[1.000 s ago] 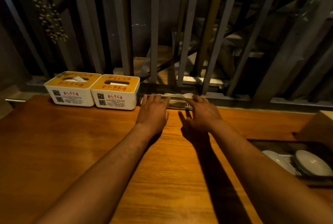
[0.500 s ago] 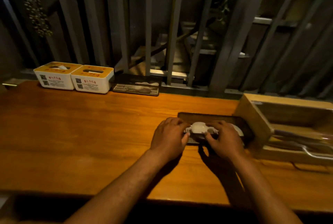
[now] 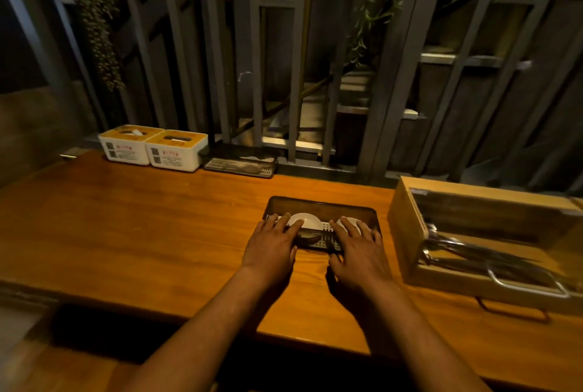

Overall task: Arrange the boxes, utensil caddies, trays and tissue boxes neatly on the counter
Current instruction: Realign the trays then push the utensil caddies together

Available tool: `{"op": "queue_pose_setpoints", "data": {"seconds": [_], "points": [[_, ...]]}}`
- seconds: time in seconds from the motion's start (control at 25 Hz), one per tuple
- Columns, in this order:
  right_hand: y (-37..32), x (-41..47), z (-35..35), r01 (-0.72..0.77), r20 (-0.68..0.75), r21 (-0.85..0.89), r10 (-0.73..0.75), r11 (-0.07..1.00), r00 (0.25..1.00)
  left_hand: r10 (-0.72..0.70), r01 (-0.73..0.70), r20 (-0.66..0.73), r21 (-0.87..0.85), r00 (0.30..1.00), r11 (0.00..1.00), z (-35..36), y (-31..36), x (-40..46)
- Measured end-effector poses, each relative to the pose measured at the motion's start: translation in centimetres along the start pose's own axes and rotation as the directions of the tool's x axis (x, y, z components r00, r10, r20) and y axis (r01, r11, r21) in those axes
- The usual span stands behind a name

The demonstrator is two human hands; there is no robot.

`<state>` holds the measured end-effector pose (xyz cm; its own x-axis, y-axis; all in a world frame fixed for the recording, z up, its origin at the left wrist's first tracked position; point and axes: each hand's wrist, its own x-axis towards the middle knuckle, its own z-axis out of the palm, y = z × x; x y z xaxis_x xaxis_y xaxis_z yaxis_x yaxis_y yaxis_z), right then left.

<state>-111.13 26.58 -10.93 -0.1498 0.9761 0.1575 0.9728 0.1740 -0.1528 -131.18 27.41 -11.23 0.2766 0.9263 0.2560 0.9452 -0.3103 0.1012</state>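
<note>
A dark tray (image 3: 321, 204) with two small white dishes (image 3: 301, 220) on a white grid insert lies mid-counter. My left hand (image 3: 271, 245) grips its near left edge, fingers over the rim and touching a dish. At the near right edge my right hand (image 3: 359, 248) grips the same way. Two white tissue boxes with orange tops (image 3: 129, 145) (image 3: 176, 152) stand side by side at the back left. A second dark tray (image 3: 241, 164) lies right of them against the back edge. On the right stands a wooden utensil box (image 3: 407, 221).
The wooden counter (image 3: 142, 227) ends in a front edge close to me. Grey metal bars (image 3: 255, 76) and hanging plants rise behind the back edge. Metal utensils (image 3: 479, 259) lie in the wooden box, a hand's width right of the tray.
My hands left the back tray beside the tissue boxes and came to the nearer tray with the dishes. They have since spread apart to its two ends.
</note>
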Motion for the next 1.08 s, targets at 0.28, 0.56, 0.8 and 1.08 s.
{"op": "queue_pose_setpoints", "data": {"seconds": [0.28,0.56,0.8,1.08], "points": [[0.9,7.7,0.5,-0.004,0.066,-0.046,0.007,0.999,0.998,0.020,-0.020,0.039,0.023,0.999,1.000,1.7,-3.0,7.7],[2.9,18.6,2.5,-0.065,0.061,-0.052,0.068,0.997,0.996,0.016,-0.016,-0.005,-0.007,1.000,1.000,5.1,-5.8,17.8],[4.3,24.5,4.0,-0.054,0.050,-0.095,0.059,0.994,0.997,0.023,-0.023,-0.024,0.013,0.999,1.000,7.9,-7.8,23.3],[5.0,26.2,4.3,-0.027,0.045,-0.122,0.032,0.992,0.998,0.012,-0.013,0.008,0.048,1.000,0.999,8.7,-7.9,25.1]]}}
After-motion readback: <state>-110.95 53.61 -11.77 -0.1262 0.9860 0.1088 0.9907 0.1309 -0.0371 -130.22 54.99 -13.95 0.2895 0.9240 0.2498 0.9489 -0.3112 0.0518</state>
